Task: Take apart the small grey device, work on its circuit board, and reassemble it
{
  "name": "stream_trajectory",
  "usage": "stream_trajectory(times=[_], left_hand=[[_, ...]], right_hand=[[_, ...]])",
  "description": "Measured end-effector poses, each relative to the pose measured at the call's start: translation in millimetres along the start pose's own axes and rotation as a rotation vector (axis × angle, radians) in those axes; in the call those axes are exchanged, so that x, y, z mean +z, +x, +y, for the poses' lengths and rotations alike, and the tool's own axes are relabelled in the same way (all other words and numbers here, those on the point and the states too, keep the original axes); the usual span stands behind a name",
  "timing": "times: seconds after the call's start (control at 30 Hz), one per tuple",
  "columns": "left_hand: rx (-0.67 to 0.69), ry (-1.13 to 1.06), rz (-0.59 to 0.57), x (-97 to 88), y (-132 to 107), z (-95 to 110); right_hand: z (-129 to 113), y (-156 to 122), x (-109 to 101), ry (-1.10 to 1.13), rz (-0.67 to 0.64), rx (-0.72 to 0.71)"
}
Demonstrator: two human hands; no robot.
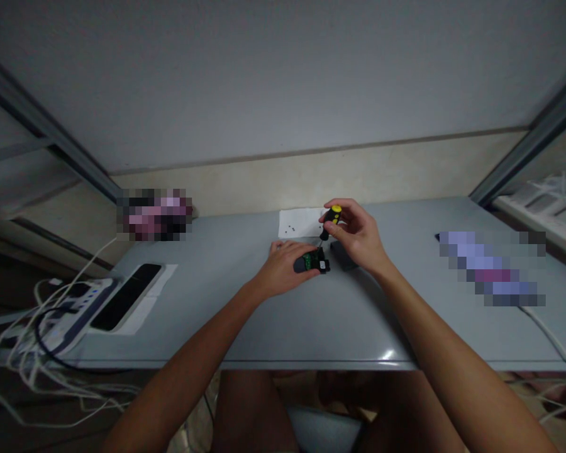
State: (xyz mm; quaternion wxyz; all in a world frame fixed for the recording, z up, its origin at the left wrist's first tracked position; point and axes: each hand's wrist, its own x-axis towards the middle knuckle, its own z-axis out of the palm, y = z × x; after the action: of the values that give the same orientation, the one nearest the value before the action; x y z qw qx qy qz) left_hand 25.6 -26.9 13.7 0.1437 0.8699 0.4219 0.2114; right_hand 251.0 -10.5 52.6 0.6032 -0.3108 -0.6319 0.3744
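Observation:
Between the fingers and thumb of my left hand (283, 267) is a small dark device (306, 261) with a green circuit board showing. It is held down on the grey table. My right hand (357, 234) grips a black and yellow screwdriver (332, 219), tilted, with its shaft pointing down at the device's far right part. Whether the tip sits in a screw is too small to tell. Partly under my right hand lies a flat dark piece (344, 257). Just behind, a white sheet of paper (302, 221) carries several tiny dark bits that look like screws.
On the left lie a phone (129, 296) on white paper and a power strip (82, 314) with tangled cables. A blurred-out pinkish object (158, 215) stands at the back left. Another blurred-out object (488, 267) with a white cable lies right. A wall closes off the table's back.

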Motion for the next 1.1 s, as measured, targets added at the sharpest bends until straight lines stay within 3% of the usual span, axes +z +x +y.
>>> stream_trajectory(times=[1.1], left_hand=[[-0.001, -0.038, -0.013, -0.8, -0.1, 0.6]], right_hand=[[-1.3, -1.3, 3.5, -0.105, 0.055, 0.006]])
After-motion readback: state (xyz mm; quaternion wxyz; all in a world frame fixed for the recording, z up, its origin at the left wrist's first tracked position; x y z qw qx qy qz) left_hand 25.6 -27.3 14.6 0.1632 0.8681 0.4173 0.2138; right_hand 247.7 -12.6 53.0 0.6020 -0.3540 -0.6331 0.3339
